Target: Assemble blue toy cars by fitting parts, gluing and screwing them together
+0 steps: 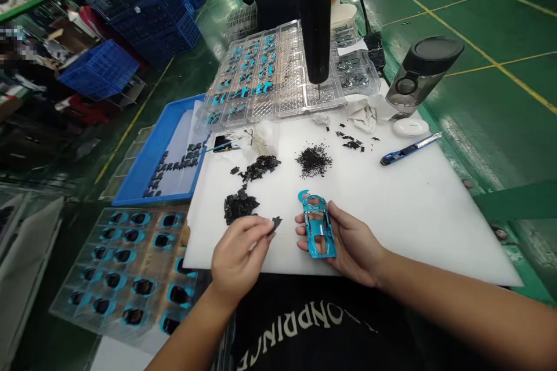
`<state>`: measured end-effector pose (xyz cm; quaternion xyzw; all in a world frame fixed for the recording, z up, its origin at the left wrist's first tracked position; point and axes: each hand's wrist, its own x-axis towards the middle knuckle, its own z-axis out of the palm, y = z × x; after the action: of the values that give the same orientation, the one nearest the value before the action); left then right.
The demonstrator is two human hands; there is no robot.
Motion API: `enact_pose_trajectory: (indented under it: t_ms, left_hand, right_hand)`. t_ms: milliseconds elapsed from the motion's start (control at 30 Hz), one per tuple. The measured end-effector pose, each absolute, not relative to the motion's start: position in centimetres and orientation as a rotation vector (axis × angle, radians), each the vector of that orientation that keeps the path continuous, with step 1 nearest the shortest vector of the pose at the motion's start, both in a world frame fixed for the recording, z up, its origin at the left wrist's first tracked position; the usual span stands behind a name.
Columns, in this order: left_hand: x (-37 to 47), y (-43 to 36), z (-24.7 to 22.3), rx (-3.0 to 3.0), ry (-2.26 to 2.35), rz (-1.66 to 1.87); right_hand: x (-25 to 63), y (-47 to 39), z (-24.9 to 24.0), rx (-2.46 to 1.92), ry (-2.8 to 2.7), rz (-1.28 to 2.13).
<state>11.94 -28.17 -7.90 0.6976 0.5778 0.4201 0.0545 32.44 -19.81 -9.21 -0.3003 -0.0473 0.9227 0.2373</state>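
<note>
Between the thumb and fingers of my left hand (pixel 239 255) is a small black plastic part (pixel 276 223), held just above the white work board (pixel 369 214). My right hand (pixel 352 243) cradles a glossy blue toy car body (pixel 319 232) with open window cut-outs, its fingers curled round the underside. A piled heap of black plastic parts (pixel 239 206) lies beside my left hand. Farther back sits another heap of thin black pieces (pixel 262 167). Beyond the car body is a mound of tiny black screws or pins (pixel 314 160).
A black powered driver (pixel 315 23) hangs over the board's far side. Clear trays (pixel 289 75) with blue parts stand behind. At left are a blue bin (pixel 130 188) and a tray of car bodies (pixel 117 278). A blue cutter knife (pixel 409 149) and a bottle (pixel 418 78) are at right.
</note>
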Motion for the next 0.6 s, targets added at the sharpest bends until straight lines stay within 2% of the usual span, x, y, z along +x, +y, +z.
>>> enact_pose_trajectory:
  t_ms: [133, 233, 600]
  left_hand:
    - [12.7, -28.7, -7.7, 1.530, 1.739, 1.395]
    - [13.0, -29.1, -7.8, 1.321, 1.658, 1.479]
    - [13.1, -29.5, -7.9, 1.283, 1.432, 1.501]
  right_hand:
    - [33.0, -19.8, -9.8, -0.706, -0.091, 2.599]
    - [33.4, -19.7, -10.3, -0.658, -0.057, 2.658]
    - [33.7, -19.7, -10.6, -0.542, -0.039, 2.726]
